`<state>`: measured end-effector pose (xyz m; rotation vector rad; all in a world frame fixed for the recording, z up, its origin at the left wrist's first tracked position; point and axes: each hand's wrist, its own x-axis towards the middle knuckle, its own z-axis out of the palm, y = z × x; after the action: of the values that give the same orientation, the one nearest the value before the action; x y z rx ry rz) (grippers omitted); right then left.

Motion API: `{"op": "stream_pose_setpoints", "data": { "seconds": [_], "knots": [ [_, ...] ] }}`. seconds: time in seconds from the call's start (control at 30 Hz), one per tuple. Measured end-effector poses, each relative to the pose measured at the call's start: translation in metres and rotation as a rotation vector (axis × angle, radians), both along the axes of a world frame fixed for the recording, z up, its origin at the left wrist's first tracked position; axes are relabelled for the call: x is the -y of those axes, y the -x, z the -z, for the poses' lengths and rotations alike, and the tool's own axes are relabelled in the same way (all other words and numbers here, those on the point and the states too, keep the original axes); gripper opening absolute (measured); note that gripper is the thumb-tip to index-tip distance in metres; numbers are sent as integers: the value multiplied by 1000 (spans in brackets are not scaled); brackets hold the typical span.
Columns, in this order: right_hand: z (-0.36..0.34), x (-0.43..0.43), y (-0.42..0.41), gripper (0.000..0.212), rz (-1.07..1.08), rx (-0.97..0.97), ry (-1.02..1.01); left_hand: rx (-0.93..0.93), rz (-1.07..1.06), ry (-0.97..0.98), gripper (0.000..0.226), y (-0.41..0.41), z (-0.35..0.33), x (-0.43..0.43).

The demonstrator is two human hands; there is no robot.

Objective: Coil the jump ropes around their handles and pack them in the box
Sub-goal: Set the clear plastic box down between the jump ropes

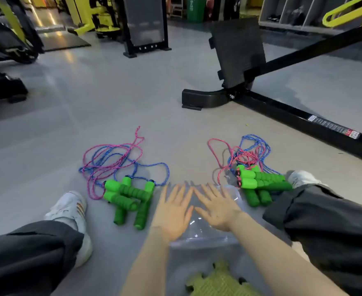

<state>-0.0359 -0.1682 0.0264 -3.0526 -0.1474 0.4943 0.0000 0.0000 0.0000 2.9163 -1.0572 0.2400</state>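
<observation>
Two heaps of jump ropes lie on the grey floor. The left heap has several green foam handles (130, 197) with loose pink and blue cords (111, 159) spread behind them. The right heap's green handles (259, 184) are stacked together, with tangled cords (246, 152) behind. Between the heaps sits a clear plastic box (205, 233). My left hand (172, 214) and my right hand (216, 208) are spread flat, palms down, over the box, fingers apart and holding nothing. The box's far edge is hidden under my hands.
My legs in dark trousers and white shoes (73, 210) flank the work area; the right shoe (304, 178) is next to the right heap. A black bench frame (282, 112) runs across the right. A green foam mat (216, 280) lies below the box.
</observation>
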Motion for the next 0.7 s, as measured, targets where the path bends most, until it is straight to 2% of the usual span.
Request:
{"op": "stream_pose_setpoints", "data": {
  "seconds": [0.07,0.13,0.3,0.33,0.43,0.53,0.63,0.7],
  "knots": [
    [15,-4,6,137,8,-20,-54,-89,-26,28,55,3,16,3],
    [32,-6,6,125,23,30,-78,-121,-66,54,54,7,38,4],
    [42,-5,-13,73,4,97,-28,-130,-107,142,55,-12,42,6],
    [44,-5,-19,71,0,129,-39,-123,-91,152,55,-17,43,5],
    [38,-7,-30,86,-31,148,-121,-74,-71,152,55,-35,45,-2],
    [25,-1,-35,85,-167,136,-169,1,-45,153,55,-49,45,-17],
    [32,7,-22,71,-348,231,11,125,55,231,47,-52,38,-26],
    [39,11,-9,70,-466,329,102,225,197,268,31,-43,33,-25]
  ]
}}
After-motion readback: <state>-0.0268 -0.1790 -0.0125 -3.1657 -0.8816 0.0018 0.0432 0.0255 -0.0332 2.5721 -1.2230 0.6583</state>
